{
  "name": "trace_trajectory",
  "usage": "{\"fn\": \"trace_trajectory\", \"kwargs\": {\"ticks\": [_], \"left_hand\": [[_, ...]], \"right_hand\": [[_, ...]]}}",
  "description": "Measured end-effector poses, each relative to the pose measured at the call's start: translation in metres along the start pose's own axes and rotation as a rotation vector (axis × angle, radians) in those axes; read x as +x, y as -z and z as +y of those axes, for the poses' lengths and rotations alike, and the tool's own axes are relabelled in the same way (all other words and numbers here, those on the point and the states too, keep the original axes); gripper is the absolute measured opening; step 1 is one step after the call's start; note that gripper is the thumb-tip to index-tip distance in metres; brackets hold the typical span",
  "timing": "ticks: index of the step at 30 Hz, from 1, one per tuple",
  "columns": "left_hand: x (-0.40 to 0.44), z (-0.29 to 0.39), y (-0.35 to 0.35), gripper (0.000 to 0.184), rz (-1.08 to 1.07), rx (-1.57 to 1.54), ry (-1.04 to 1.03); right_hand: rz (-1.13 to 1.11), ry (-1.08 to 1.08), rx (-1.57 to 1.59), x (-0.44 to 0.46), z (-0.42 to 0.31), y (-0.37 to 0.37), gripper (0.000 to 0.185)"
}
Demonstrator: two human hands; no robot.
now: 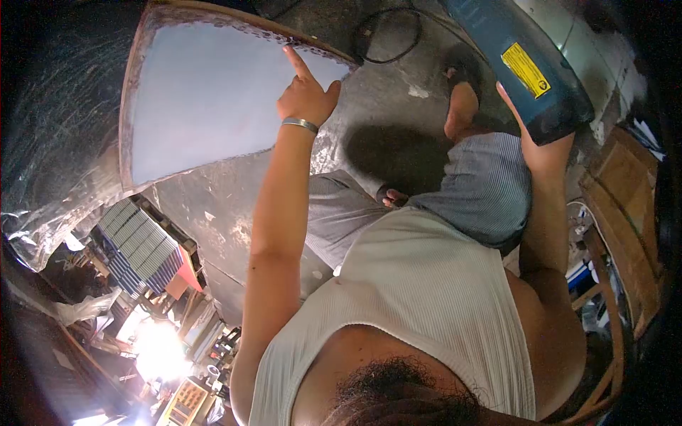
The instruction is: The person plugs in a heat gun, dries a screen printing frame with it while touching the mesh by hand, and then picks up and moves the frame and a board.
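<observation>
A wood-framed panel with a pale bluish-white surface, like a printing screen, stands tilted at the upper left. My left hand is over its right part, holding nothing. The index finger is stretched toward the dark, blotchy band along the panel's upper edge, and the thumb is spread apart; the other fingers are curled. Whether the fingertip touches the surface I cannot tell. At the upper right, a dark teal plastic power tool with a yellow warning label is held in my right hand, whose fingers are mostly hidden behind it.
A black cable loops on the grey floor. Stacked panels stand at the left, near a bright lamp and cluttered shelves. Wooden boards lean at the right. My bare foot is close to the cable.
</observation>
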State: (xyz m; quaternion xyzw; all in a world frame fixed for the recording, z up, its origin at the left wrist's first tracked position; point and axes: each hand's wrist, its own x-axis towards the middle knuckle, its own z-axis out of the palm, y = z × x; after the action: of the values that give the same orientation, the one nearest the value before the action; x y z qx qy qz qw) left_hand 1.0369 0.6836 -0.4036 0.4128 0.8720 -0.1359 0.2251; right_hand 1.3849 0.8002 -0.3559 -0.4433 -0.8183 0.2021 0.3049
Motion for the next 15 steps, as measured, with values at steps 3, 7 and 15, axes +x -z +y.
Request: {"fn": "trace_trajectory", "kwargs": {"ticks": [3,7,15], "left_hand": [[0.000,-0.003,-0.003,0.126,0.064,-0.076,0.002],[-0.001,-0.005,-0.001,0.127,0.125,-0.127,0.011],[-0.002,-0.007,0.012,0.130,0.256,-0.235,-0.006]], "right_hand": [[0.007,0.051,-0.049,0.000,0.002,-0.001,0.025],[0.003,0.027,-0.016,-0.002,0.004,-0.006,0.027],[-0.039,-0.008,0.021,0.001,-0.001,-0.006,0.030]]}}
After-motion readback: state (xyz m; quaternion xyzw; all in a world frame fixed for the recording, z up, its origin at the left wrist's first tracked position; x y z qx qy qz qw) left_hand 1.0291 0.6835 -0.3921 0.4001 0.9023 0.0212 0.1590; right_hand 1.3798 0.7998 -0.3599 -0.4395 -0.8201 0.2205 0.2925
